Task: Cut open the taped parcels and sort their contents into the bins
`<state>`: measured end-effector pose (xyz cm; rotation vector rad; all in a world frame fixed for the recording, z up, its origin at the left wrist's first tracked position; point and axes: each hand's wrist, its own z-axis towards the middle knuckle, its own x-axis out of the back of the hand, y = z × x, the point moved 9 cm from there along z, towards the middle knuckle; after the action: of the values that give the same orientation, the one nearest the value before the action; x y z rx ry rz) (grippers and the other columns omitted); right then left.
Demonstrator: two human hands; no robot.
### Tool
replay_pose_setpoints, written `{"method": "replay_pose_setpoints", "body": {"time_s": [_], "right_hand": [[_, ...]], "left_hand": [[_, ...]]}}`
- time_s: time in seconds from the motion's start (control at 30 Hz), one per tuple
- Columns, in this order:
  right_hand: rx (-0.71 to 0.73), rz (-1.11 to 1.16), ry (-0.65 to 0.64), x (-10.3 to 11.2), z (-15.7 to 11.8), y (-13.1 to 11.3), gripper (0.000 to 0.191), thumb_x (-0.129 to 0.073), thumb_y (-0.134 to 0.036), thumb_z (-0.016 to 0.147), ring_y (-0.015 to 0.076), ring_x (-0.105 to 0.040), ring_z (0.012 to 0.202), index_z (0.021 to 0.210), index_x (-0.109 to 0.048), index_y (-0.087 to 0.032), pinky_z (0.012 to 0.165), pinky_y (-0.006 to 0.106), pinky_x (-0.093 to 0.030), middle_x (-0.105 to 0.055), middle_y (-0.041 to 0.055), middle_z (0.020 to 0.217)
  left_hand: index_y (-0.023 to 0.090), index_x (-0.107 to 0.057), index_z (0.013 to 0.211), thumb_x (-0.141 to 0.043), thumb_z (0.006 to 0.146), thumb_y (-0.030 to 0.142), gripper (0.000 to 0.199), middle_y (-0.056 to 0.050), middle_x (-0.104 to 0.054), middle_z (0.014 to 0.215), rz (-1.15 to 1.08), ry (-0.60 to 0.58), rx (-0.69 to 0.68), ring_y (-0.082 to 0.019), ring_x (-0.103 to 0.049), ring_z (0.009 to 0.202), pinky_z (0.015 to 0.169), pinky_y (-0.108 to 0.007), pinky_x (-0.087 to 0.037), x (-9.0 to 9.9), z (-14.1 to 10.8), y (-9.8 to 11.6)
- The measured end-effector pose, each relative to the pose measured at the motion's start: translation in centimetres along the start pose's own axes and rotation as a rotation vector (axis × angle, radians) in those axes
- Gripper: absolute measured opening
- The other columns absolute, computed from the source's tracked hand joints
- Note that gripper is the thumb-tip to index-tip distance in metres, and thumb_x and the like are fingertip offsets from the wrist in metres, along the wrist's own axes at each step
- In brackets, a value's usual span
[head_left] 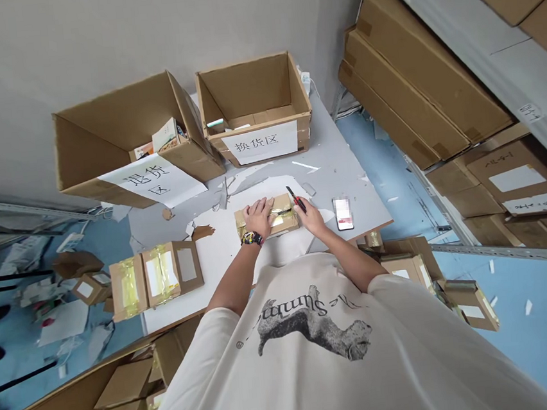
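Note:
A small taped cardboard box (282,222) lies on the table in front of my body, with shiny yellowish tape across its top. My left hand (258,219) lies over its left part, fingers stretched out across the top. In my right hand (310,218) is a utility knife (297,201) with a red and black handle, its tip pointing up and away from me. That hand is closed around the handle at the box's right end. Whether the blade is extended is too small to tell.
A phone (343,214) lies to the right. Two large open cartons with paper signs (155,178) (262,143) stand behind. Two taped boxes (186,265) (129,286) sit at the left. Torn paper scraps litter the table (252,181). Shelving with cartons (425,74) rises on the right.

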<state>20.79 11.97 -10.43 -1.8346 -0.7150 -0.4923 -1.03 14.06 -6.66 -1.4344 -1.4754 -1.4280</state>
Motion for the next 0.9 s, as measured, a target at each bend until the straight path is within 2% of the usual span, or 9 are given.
{"method": "replay_pose_setpoints", "body": {"time_s": [0.07, 0.13, 0.27, 0.37, 0.47, 0.6, 0.73, 0.9], "right_hand": [[0.039, 0.004, 0.03, 1.3, -0.9, 1.2, 0.062, -0.033, -0.042, 0.123, 0.0323, -0.073, 0.146, 0.178, -0.056, -0.026, 0.121, 0.044, -0.058, -0.074, 0.0141, 0.165], [0.116, -0.031, 0.045, 2.9, -2.0, 2.2, 0.064, -0.032, -0.035, 0.121, 0.0306, -0.07, 0.147, 0.179, -0.057, -0.026, 0.122, 0.042, -0.057, -0.072, 0.0132, 0.166], [0.264, -0.232, 0.001, 5.7, -4.0, 3.4, 0.062, -0.05, -0.034, 0.116, 0.0311, -0.074, 0.124, 0.177, -0.063, -0.03, 0.106, 0.039, -0.061, -0.077, 0.0123, 0.136], [0.35, -0.392, -0.051, 7.1, -4.7, 3.3, 0.059, -0.062, -0.033, 0.113, 0.0324, -0.069, 0.122, 0.172, -0.07, -0.03, 0.105, 0.039, -0.057, -0.075, 0.0125, 0.128], [0.4, -0.49, -0.101, 7.3, -4.6, 2.1, 0.057, -0.063, -0.034, 0.115, 0.0342, -0.066, 0.124, 0.172, -0.07, -0.03, 0.108, 0.042, -0.053, -0.074, 0.0141, 0.131], [0.406, -0.584, -0.152, 6.3, -3.5, 0.0, 0.057, -0.061, -0.034, 0.117, 0.0371, -0.063, 0.127, 0.173, -0.068, -0.031, 0.109, 0.045, -0.049, -0.074, 0.0168, 0.14], [0.402, -0.632, -0.132, 6.0, -2.6, -1.2, 0.058, -0.059, -0.032, 0.117, 0.0406, -0.06, 0.13, 0.175, -0.066, -0.034, 0.107, 0.049, -0.048, -0.073, 0.0193, 0.144], [0.429, -0.656, -0.092, 6.6, -2.9, -1.6, 0.058, -0.056, -0.03, 0.118, 0.0415, -0.056, 0.13, 0.174, -0.066, -0.033, 0.107, 0.05, -0.043, -0.072, 0.021, 0.143]], "left_hand": [[0.03, -0.05, 0.185, -0.038, 0.117, 0.048, 0.071, -0.011, -0.048, 0.191, -0.007, -0.001, -0.013, -0.032, -0.04, 0.179, 0.149, -0.06, -0.018, -0.2, -0.2, 0.1], [0.027, -0.05, 0.185, -0.035, 0.118, 0.047, 0.072, -0.011, -0.048, 0.191, -0.018, -0.005, -0.012, -0.031, -0.039, 0.18, 0.149, -0.06, -0.017, -0.3, -0.3, 0.2], [0.029, -0.047, 0.187, -0.038, 0.118, 0.045, 0.072, -0.009, -0.049, 0.191, -0.024, -0.01, 0.002, -0.029, -0.039, 0.181, 0.15, -0.055, -0.017, -0.2, -0.5, 0.3], [0.031, -0.044, 0.189, -0.04, 0.119, 0.046, 0.072, -0.008, -0.051, 0.189, -0.018, -0.002, 0.006, -0.029, -0.041, 0.18, 0.15, -0.055, -0.018, -0.1, -0.4, 0.3], [0.03, -0.046, 0.188, -0.037, 0.12, 0.046, 0.07, -0.008, -0.05, 0.19, -0.013, -0.005, 0.003, -0.029, -0.04, 0.18, 0.15, -0.053, -0.017, -0.2, -0.4, 0.3], [0.029, -0.048, 0.187, -0.032, 0.121, 0.046, 0.07, -0.007, -0.049, 0.191, 0.001, -0.015, 0.002, -0.028, -0.039, 0.18, 0.15, -0.051, -0.017, -0.1, -0.6, 0.4], [0.029, -0.049, 0.186, -0.034, 0.12, 0.045, 0.07, -0.008, -0.051, 0.19, -0.001, -0.012, -0.008, -0.029, -0.041, 0.179, 0.149, -0.053, -0.019, 0.2, -0.7, 0.7], [0.028, -0.05, 0.185, -0.033, 0.12, 0.045, 0.07, -0.008, -0.052, 0.189, -0.006, -0.004, -0.015, -0.029, -0.042, 0.178, 0.149, -0.052, -0.019, 0.2, -0.7, 0.7]]}}
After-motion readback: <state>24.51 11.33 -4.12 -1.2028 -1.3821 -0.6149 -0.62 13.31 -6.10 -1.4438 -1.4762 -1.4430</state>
